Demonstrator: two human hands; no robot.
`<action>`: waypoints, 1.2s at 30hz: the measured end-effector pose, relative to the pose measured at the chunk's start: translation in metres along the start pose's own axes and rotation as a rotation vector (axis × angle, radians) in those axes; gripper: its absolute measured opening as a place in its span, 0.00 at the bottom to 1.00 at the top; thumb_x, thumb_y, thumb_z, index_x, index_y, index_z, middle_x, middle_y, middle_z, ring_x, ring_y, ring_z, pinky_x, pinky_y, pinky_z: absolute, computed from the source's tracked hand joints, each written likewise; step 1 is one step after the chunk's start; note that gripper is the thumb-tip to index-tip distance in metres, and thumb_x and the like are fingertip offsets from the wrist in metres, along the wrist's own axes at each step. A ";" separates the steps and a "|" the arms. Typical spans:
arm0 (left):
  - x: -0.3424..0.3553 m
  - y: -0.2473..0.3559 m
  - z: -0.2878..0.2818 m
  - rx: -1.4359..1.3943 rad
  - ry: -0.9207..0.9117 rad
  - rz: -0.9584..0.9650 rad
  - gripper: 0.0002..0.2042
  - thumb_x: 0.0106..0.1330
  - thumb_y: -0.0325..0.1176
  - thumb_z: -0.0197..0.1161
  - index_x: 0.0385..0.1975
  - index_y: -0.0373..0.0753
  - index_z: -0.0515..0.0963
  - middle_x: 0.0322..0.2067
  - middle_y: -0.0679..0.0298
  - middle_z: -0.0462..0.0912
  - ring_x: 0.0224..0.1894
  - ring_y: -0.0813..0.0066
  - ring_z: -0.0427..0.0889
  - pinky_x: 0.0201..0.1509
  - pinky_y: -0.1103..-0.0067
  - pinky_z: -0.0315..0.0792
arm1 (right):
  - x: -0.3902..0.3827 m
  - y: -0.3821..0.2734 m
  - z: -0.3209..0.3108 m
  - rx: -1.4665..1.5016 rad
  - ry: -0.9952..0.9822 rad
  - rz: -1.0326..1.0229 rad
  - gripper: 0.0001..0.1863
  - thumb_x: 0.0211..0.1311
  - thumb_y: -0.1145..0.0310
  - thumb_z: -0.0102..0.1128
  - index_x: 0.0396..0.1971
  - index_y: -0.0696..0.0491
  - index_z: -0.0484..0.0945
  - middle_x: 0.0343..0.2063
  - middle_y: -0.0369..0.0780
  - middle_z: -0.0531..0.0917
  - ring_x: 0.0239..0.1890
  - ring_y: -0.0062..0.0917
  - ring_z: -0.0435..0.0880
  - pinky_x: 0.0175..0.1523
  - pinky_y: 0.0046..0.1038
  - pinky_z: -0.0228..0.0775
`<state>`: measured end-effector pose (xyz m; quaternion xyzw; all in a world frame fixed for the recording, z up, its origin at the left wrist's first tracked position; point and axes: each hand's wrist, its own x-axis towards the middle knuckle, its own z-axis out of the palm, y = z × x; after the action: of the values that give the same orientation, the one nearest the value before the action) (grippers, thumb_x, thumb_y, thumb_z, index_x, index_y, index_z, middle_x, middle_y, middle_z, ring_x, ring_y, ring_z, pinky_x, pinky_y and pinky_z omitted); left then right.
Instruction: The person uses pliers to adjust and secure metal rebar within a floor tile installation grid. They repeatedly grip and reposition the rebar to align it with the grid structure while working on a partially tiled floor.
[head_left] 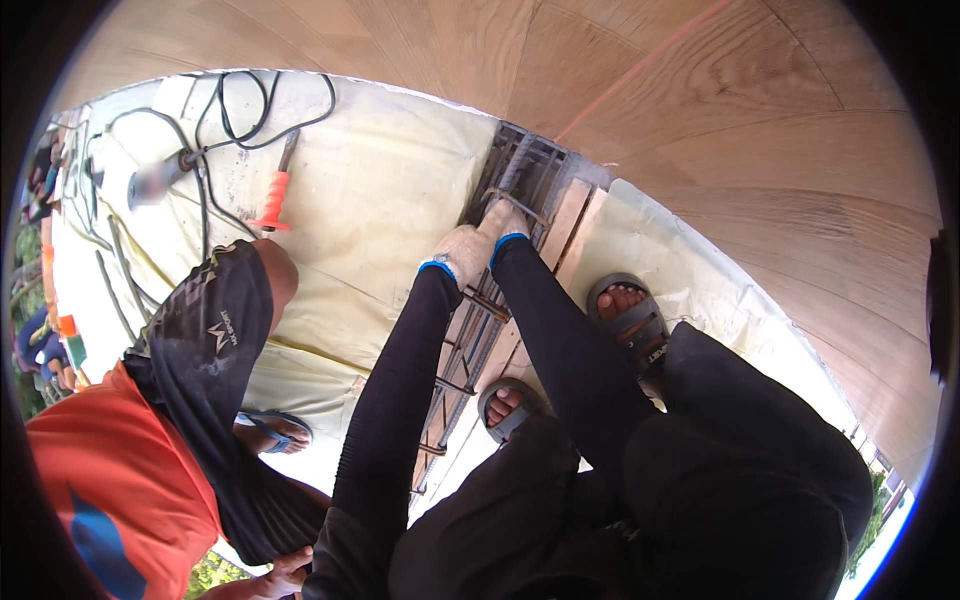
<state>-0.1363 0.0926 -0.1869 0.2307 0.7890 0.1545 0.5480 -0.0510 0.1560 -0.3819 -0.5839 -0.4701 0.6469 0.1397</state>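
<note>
Both my hands wear white knit gloves with blue cuffs and meet over a narrow trench holding a steel rebar cage (470,345). My right hand (508,218) is the farther one, its fingers closed at a bent steel stirrup (535,207) that crosses the cage. Just left of it, my left hand (460,253) is curled closed at the trench edge, against the right hand. Whatever the left fingers hold is hidden by the glove. Long bars run through the trench beneath both hands, toward me and away.
A curved wooden panel wall (680,90) bounds the far side. Pale sheeting (380,170) covers the deck. At left lie a chisel with an orange guarded grip (275,205), a corded power tool (160,180) and black cables (205,110). A person in an orange shirt (130,480) crouches close by.
</note>
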 end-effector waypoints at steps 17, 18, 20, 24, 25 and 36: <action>-0.024 0.011 0.010 -0.104 0.265 0.012 0.49 0.68 0.69 0.65 0.69 0.22 0.76 0.61 0.33 0.85 0.67 0.45 0.85 0.70 0.66 0.77 | -0.055 -0.040 0.007 -0.070 0.166 -0.084 0.18 0.82 0.57 0.50 0.51 0.52 0.85 0.49 0.45 0.90 0.51 0.37 0.90 0.53 0.38 0.82; -0.024 0.011 0.010 -0.100 0.254 0.003 0.49 0.68 0.69 0.66 0.69 0.22 0.76 0.60 0.34 0.85 0.66 0.45 0.85 0.69 0.66 0.77 | -0.058 -0.039 0.006 -0.069 0.172 -0.087 0.18 0.82 0.57 0.50 0.51 0.52 0.85 0.49 0.44 0.90 0.51 0.37 0.90 0.53 0.38 0.82; -0.023 0.012 0.008 -0.094 0.231 -0.019 0.49 0.68 0.68 0.66 0.69 0.22 0.76 0.59 0.34 0.86 0.65 0.45 0.86 0.68 0.65 0.78 | -0.062 -0.040 0.006 -0.092 0.177 -0.095 0.18 0.82 0.57 0.50 0.52 0.52 0.85 0.50 0.44 0.90 0.51 0.37 0.90 0.54 0.37 0.82; -0.008 0.007 0.010 -0.182 0.174 -0.029 0.50 0.63 0.69 0.67 0.66 0.21 0.78 0.60 0.31 0.84 0.68 0.40 0.83 0.72 0.63 0.75 | -0.062 -0.037 0.003 -0.220 0.181 -0.081 0.18 0.83 0.57 0.50 0.53 0.52 0.85 0.51 0.44 0.90 0.52 0.38 0.90 0.54 0.37 0.82; -0.010 0.014 0.010 -0.156 0.166 -0.053 0.48 0.63 0.68 0.66 0.64 0.21 0.80 0.59 0.31 0.85 0.67 0.40 0.84 0.71 0.63 0.76 | -0.061 -0.034 0.000 -0.265 0.186 -0.076 0.18 0.83 0.57 0.50 0.53 0.52 0.85 0.51 0.44 0.90 0.52 0.38 0.90 0.55 0.37 0.82; -0.008 0.026 0.003 -0.162 0.106 -0.132 0.42 0.65 0.63 0.70 0.54 0.18 0.85 0.47 0.40 0.92 0.49 0.54 0.94 0.55 0.68 0.84 | -0.068 -0.043 0.005 -0.842 0.010 -0.052 0.19 0.83 0.56 0.49 0.56 0.51 0.85 0.53 0.44 0.90 0.54 0.38 0.90 0.56 0.37 0.82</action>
<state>-0.1261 0.1099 -0.1690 0.1247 0.8154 0.1932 0.5313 -0.0526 0.1266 -0.3074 -0.5810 -0.7074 0.3918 -0.0926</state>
